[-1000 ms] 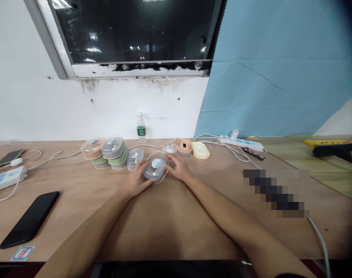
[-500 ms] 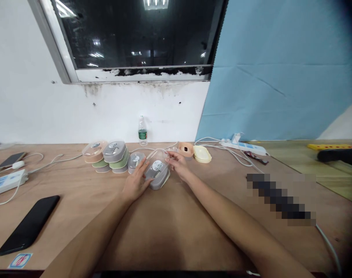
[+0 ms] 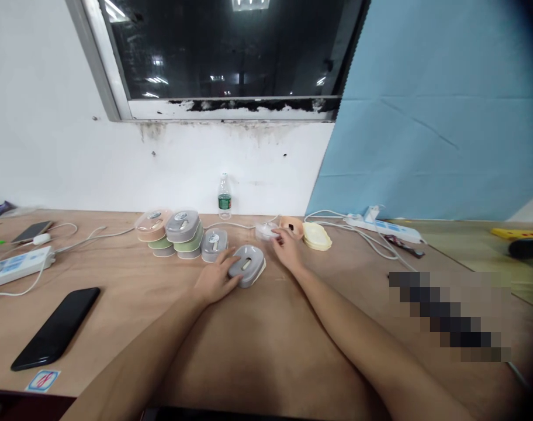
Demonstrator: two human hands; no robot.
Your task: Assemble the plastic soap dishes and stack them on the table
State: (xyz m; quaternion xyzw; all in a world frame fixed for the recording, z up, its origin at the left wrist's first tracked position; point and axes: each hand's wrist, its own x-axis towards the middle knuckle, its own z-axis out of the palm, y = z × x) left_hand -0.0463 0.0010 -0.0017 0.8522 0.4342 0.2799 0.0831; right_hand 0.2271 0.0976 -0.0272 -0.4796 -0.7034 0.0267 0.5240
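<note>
My left hand (image 3: pixel 216 278) has its fingers and thumb round the left side of a grey oval box (image 3: pixel 254 270), which rests on the table without a clear cover. My right hand (image 3: pixel 287 247) is farther back, its fingertips pinching the edge of a clear plastic lid (image 3: pixel 264 230). Just right of that lid lies an orange tray (image 3: pixel 295 226) with a dark hole in it. Next to it is a small stack of cream-coloured trays (image 3: pixel 318 235). A lidded grey box (image 3: pixel 214 245) stands behind my left hand.
Lidded boxes are stacked at the left: an orange one (image 3: pixel 153 227) and a grey one (image 3: pixel 182 226) on green ones. A water bottle (image 3: pixel 224 199) stands by the wall. A black phone (image 3: pixel 56 327), a power strip (image 3: pixel 21 266), another power strip (image 3: pixel 387 228) and cables lie about.
My right hand has lifted the clear lid off the grey box and moved it back and right, beside the orange tray. My left hand stays at the box. The view has shifted slightly.
</note>
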